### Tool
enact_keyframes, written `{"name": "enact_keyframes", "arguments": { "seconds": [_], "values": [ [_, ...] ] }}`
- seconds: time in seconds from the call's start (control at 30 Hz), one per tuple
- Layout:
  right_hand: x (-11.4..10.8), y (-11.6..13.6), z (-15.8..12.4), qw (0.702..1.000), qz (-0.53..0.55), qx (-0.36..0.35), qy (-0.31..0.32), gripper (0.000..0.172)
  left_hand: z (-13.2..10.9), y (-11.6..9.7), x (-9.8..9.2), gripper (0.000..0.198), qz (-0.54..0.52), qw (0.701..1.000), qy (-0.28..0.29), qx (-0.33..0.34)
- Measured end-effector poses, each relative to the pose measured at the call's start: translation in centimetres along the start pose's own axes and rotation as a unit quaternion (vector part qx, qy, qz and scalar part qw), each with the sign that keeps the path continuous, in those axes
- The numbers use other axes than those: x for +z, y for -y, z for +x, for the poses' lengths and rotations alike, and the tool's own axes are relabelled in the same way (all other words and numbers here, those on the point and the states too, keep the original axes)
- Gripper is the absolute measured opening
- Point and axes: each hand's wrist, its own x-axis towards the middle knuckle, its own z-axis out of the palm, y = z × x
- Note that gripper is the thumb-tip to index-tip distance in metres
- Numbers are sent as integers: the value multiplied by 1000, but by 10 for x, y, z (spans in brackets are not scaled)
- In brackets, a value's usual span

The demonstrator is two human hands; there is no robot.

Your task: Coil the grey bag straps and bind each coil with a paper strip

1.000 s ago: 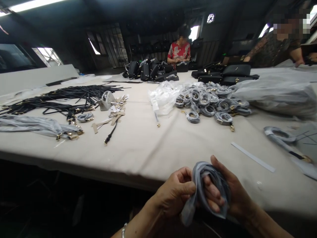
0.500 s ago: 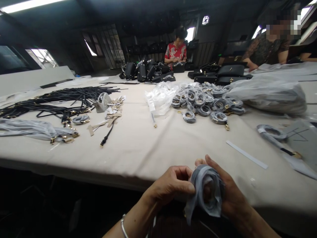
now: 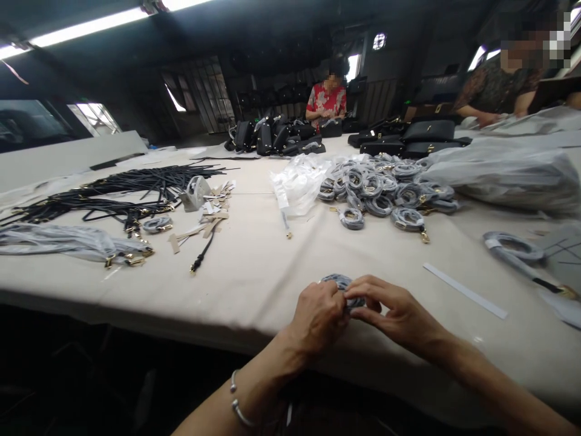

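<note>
A coiled strap (image 3: 336, 280) in grey-looking plastic wrap lies low at the table's front edge, partly hidden by both hands. My left hand (image 3: 320, 312) is closed around its near left side, knuckles up. From the right, my right hand (image 3: 385, 303) pinches the coil with thumb and fingers. Beyond the hands, a pile of similar wrapped strap coils (image 3: 372, 188) with gold clasps covers the table's middle. A white paper strip (image 3: 465, 290) lies right of my right hand, and a loose wrapped strap (image 3: 512, 248) sits farther right.
Black straps (image 3: 113, 188) and wrapped straight straps (image 3: 68, 242) lie at left, by a tape dispenser (image 3: 196, 192) and paper scraps (image 3: 218, 206). Clear plastic bags (image 3: 299, 181) and a large plastic bundle (image 3: 503, 169) flank the pile. Black bags (image 3: 267, 133) and two people (image 3: 325, 100) are behind.
The coil went from upright in my hands to lower and flatter at the table edge. My left hand turned knuckles up, and my right hand shifted from behind the coil to its right side.
</note>
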Motion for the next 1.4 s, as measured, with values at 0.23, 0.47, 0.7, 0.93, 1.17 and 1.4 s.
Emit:
{"name": "enact_keyframes", "arguments": {
  "seconds": [0.23,0.47,0.7,0.93,1.17,1.4],
  "values": [
    [5,-35,7,995,26,80,60,7,-24,23,29,30,53,995,-58,58],
    [2,-40,11,992,39,74,90,8,-20,42,20,26,79,992,-28,98],
    [-2,-32,16,984,66,125,105,14,-12,42,14,21,42,983,52,169],
    [8,1,30,991,-23,117,-59,9,-12,25,40,25,55,994,-33,88],
    [26,-10,14,983,-76,156,-50,9,-15,26,46,36,135,983,-70,99],
    [-91,-30,-23,894,-303,297,-143,26,-10,22,38,34,179,979,-20,100]
  ]
}}
